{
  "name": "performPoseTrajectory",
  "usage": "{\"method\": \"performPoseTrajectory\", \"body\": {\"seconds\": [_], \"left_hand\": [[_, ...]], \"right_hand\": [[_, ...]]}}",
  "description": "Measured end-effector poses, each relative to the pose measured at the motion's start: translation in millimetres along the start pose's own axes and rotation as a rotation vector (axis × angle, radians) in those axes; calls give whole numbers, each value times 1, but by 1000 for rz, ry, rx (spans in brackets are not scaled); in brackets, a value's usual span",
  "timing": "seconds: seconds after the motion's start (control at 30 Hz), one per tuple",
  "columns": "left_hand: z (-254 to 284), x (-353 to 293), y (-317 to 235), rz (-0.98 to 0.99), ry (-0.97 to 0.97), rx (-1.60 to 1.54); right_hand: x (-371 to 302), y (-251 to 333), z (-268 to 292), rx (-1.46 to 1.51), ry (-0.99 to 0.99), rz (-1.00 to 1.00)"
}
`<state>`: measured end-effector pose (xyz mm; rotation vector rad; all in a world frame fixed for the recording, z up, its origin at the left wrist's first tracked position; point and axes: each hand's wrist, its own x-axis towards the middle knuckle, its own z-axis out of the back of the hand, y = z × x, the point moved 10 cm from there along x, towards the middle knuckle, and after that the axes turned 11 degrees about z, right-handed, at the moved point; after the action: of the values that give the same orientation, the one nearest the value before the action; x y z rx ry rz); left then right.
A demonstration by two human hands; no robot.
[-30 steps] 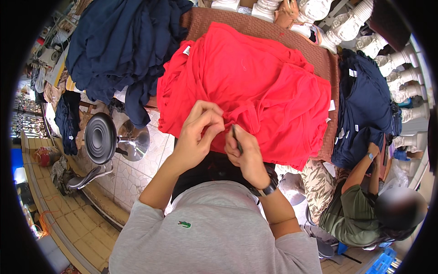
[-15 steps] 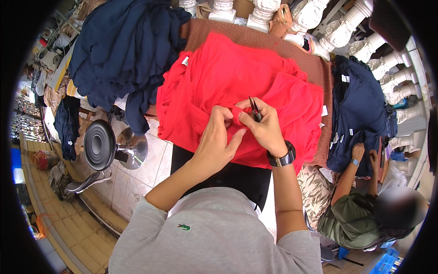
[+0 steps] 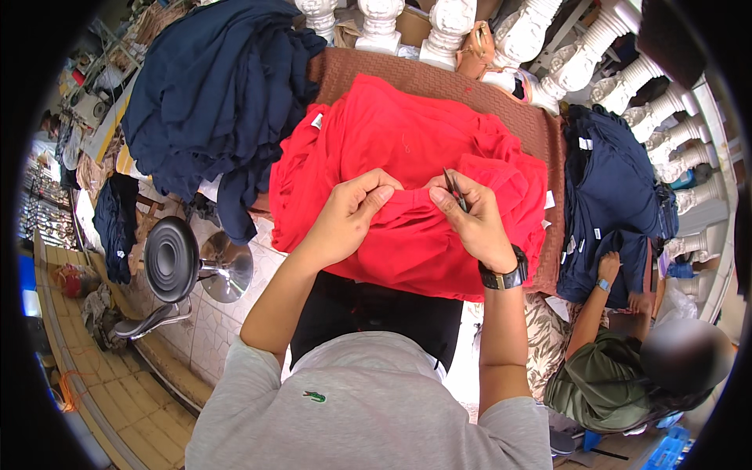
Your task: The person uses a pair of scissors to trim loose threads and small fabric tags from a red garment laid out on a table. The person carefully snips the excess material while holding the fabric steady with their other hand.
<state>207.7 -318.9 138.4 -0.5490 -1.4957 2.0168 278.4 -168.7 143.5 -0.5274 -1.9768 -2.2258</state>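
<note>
A heap of red fabric, apparently garments, lies in front of me on a brown textured cover. My left hand pinches an edge of the red fabric between thumb and forefinger. Opposite it, my right hand grips the same edge, which stretches between the two hands. Small dark thread snips also sit in my right hand, their pointed blades standing up past the fingers. Whether the blades are parted is hard to make out.
Dark blue garments are piled at the left. More navy clothing lies at the right, where a seated co-worker handles it. A black round-seated stool stands on the left. White balusters line the far side.
My hands have moved apart, the left one leftward and the right one to the right, drawing the red edge out between them. The co-worker's hands have shifted slightly.
</note>
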Motion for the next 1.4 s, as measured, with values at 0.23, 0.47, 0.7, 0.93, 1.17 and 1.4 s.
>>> {"method": "performPoseTrajectory", "body": {"seconds": [0.23,0.47,0.7,0.93,1.17,1.4], "left_hand": [[-14,-48,-48,-269,-341,-98],[-32,-1,21,-98,-213,-452],[-42,6,32,-125,-237,-395],[-47,5,36,-116,-222,-439],[-45,0,21,-116,-207,-425],[-40,0,17,-224,-253,-244]], "right_hand": [[-25,-27,-1,211,-186,-149],[-32,-2,-5,-200,-246,169],[-39,-14,-5,-194,-334,196],[-54,-55,-4,365,-444,-140],[-56,-58,-3,362,-461,-122],[-56,-46,0,164,-438,-95]]}}
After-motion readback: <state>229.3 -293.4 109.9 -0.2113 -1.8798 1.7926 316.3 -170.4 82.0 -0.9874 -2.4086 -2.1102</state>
